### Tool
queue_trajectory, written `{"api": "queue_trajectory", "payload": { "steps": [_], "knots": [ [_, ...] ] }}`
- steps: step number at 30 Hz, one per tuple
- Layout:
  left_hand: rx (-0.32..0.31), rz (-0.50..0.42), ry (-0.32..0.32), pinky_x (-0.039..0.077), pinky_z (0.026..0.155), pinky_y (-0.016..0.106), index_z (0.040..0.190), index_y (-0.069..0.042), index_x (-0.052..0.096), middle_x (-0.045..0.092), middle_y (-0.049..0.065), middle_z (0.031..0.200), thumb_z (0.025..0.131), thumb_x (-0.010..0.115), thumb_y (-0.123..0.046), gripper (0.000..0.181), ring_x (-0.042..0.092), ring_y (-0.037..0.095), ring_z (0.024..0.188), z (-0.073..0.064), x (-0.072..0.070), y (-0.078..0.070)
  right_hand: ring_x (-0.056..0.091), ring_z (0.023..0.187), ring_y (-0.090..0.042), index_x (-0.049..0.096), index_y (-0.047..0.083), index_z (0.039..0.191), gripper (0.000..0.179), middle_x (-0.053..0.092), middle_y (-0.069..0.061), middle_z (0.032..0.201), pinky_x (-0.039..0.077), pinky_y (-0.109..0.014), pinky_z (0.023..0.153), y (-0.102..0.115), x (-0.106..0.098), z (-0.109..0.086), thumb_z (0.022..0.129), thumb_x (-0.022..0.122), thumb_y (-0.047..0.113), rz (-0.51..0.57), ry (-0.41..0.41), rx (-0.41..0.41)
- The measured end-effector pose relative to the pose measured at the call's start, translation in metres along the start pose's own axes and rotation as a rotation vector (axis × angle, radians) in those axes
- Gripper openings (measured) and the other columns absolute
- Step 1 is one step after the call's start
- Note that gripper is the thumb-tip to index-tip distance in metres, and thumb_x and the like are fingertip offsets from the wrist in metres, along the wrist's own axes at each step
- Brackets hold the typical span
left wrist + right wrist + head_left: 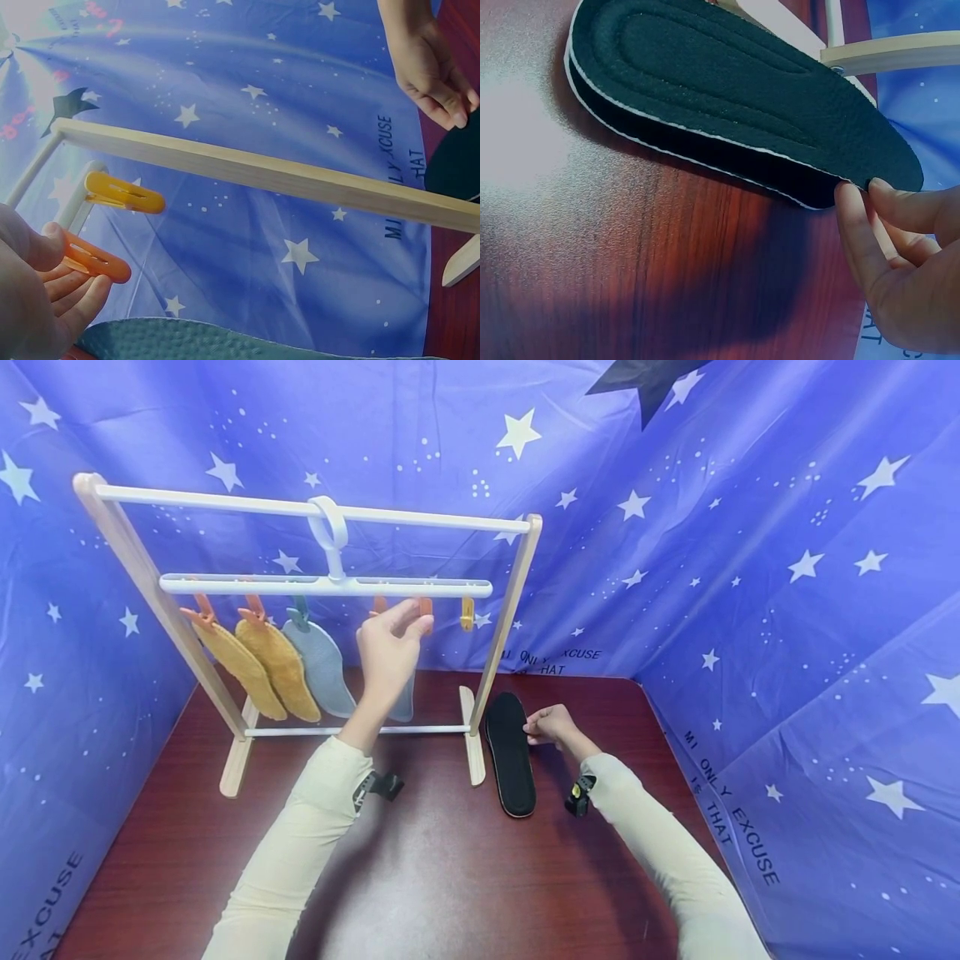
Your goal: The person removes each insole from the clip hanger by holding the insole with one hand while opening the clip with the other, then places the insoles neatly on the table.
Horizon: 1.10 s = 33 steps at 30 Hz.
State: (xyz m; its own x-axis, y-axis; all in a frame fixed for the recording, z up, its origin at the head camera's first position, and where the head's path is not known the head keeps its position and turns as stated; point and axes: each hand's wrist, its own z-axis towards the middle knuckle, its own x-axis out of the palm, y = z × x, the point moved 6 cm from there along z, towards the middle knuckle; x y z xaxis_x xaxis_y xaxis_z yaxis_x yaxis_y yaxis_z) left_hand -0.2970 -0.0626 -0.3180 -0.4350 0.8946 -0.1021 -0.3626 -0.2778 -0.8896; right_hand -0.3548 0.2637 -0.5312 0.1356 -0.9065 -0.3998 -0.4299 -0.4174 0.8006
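Observation:
My left hand is raised at the white hanger bar, thumb and fingers pinching an orange clothespin. A yellow clothespin hangs empty to its right. My right hand pinches the edge of a black insole near its narrower end. That insole lies over another black layer with a pale edge, a gap showing between them. Left of my left hand, two ochre insoles and a grey-blue insole hang from clothespins. Another grey-blue insole hangs partly hidden behind the hand.
The wooden rack with white rods carries the hanger by its hook. Its right foot stands just left of the black insole. Blue star-patterned cloth surrounds the dark red table.

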Motion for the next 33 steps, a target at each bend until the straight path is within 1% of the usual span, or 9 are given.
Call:
{"api": "queue_trajectory", "payload": {
  "steps": [4, 5, 7, 15, 20, 26, 33],
  "knots": [
    [-0.005, -0.004, -0.002, 0.06, 0.092, 0.039, 0.115, 0.001, 0.075, 0.076, 0.019, 0.11, 0.087, 0.08, -0.008, 0.03, 0.077, 0.03, 0.1, -0.0009, 0.0, 0.0014, 0.071, 0.06, -0.012, 0.068, -0.012, 0.102, 0.011, 0.071, -0.01, 0.083, 0.065, -0.031, 0.069, -0.0005, 0.0012, -0.0018, 0.092, 0.067, -0.007, -0.011, 0.012, -0.004],
    [-0.007, -0.004, -0.002, 0.06, 0.092, 0.039, 0.115, 0.001, 0.075, 0.076, 0.019, 0.11, 0.087, 0.08, -0.008, 0.03, 0.076, 0.03, 0.1, -0.0012, -0.0001, 0.0016, 0.071, 0.062, -0.012, 0.067, -0.014, 0.107, 0.016, 0.071, -0.01, 0.085, 0.065, -0.032, 0.071, -0.0008, 0.0017, -0.0016, 0.092, 0.067, -0.007, -0.018, 0.015, -0.007],
    [-0.01, -0.004, -0.002, 0.06, 0.093, 0.039, 0.115, 0.002, 0.075, 0.076, 0.019, 0.111, 0.087, 0.079, -0.008, 0.03, 0.076, 0.031, 0.1, -0.0015, -0.0001, 0.002, 0.071, 0.062, -0.013, 0.067, -0.014, 0.108, 0.018, 0.071, -0.01, 0.084, 0.065, -0.031, 0.07, -0.0014, 0.0026, -0.0014, 0.092, 0.067, -0.008, -0.014, 0.021, -0.013],
    [-0.005, -0.014, -0.007, 0.06, 0.091, 0.04, 0.115, 0.002, 0.076, 0.076, 0.019, 0.11, 0.087, 0.079, -0.007, 0.029, 0.076, 0.03, 0.1, -0.0028, -0.0001, 0.0029, 0.07, 0.063, -0.013, 0.067, -0.016, 0.108, 0.018, 0.072, -0.012, 0.085, 0.065, -0.032, 0.071, -0.0035, 0.0038, 0.0018, 0.092, 0.067, -0.008, -0.026, 0.023, -0.031],
    [0.012, -0.018, -0.013, 0.06, 0.09, 0.04, 0.114, 0.002, 0.076, 0.076, 0.019, 0.109, 0.087, 0.079, -0.006, 0.028, 0.077, 0.03, 0.099, -0.002, 0.0002, 0.0043, 0.07, 0.064, -0.014, 0.068, -0.014, 0.107, 0.017, 0.073, -0.01, 0.083, 0.065, -0.033, 0.071, -0.0041, 0.0036, 0.0034, 0.091, 0.069, -0.008, -0.037, 0.016, -0.024],
    [0.032, -0.021, -0.017, 0.06, 0.09, 0.04, 0.113, 0.002, 0.076, 0.076, 0.02, 0.108, 0.087, 0.079, -0.005, 0.027, 0.077, 0.031, 0.096, 0.0005, -0.0009, 0.0032, 0.072, 0.068, -0.016, 0.068, -0.014, 0.108, 0.017, 0.075, -0.014, 0.089, 0.065, -0.035, 0.073, -0.0032, 0.0053, 0.0038, 0.093, 0.066, -0.007, -0.05, 0.017, -0.019],
    [0.005, -0.028, -0.006, 0.061, 0.09, 0.04, 0.115, 0.002, 0.076, 0.076, 0.02, 0.11, 0.087, 0.079, -0.006, 0.029, 0.077, 0.031, 0.099, 0.001, 0.0005, 0.0014, 0.069, 0.064, -0.014, 0.068, -0.015, 0.107, 0.016, 0.073, -0.015, 0.087, 0.065, -0.033, 0.07, -0.0031, 0.007, 0.0032, 0.093, 0.066, -0.007, -0.055, 0.016, -0.02]
  ]
}}
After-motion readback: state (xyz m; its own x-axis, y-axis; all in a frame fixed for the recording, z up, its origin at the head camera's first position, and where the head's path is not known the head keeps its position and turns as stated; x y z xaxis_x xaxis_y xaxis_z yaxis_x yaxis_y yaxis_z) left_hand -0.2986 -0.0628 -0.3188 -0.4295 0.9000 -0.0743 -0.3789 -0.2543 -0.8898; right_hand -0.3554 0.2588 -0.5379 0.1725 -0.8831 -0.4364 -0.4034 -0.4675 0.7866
